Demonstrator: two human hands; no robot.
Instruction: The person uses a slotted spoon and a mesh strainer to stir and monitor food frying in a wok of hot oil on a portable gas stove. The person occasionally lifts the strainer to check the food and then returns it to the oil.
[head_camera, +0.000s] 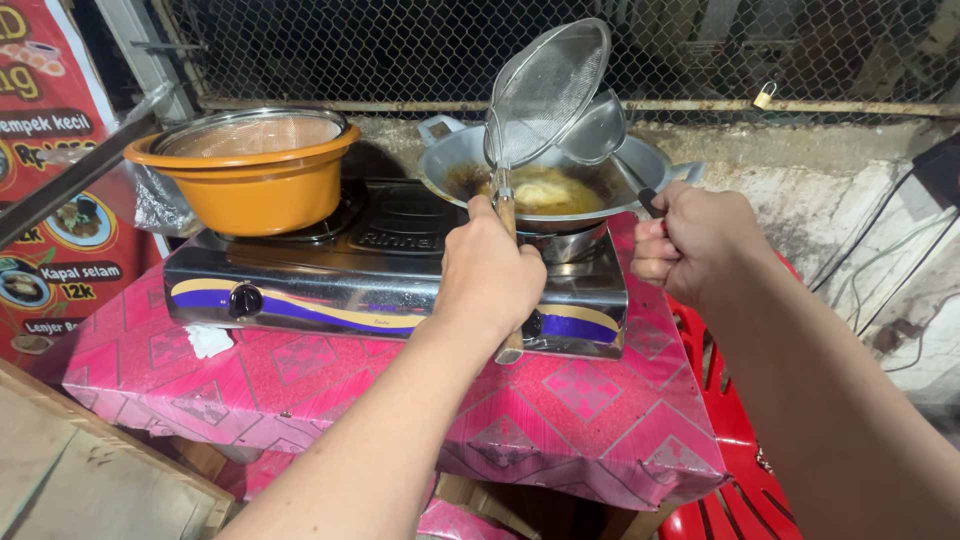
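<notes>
A: Report the left hand.

B: The left hand (490, 265) is closed in a fist around the wooden handle of a wire-mesh skimmer (545, 92). The handle end projects below the fist at 6 o'clock. The mesh head stands tilted above the wok (455, 155), at 12 o'clock from the hand.

A: The right hand?

B: The right hand (690, 240) is closed around the dark handle of a metal ladle (595, 128). The ladle bowl sits behind the skimmer mesh, at 10 o'clock from that hand, over the wok.

A: Wok contents and position?

B: The wok holds brown oil with a pale piece of food (540, 190) floating in it. It rests on the right burner of a two-burner gas stove (380, 285).

A: Surroundings?

B: An orange bowl (250, 190), topped by a mesh strainer, occupies the left burner, at 9 o'clock from the wok. The stove stands on a pink patterned tablecloth (560, 410). A red plastic chair (730, 440) is at 4 o'clock from the stove, a wire fence (800, 50) behind.
</notes>
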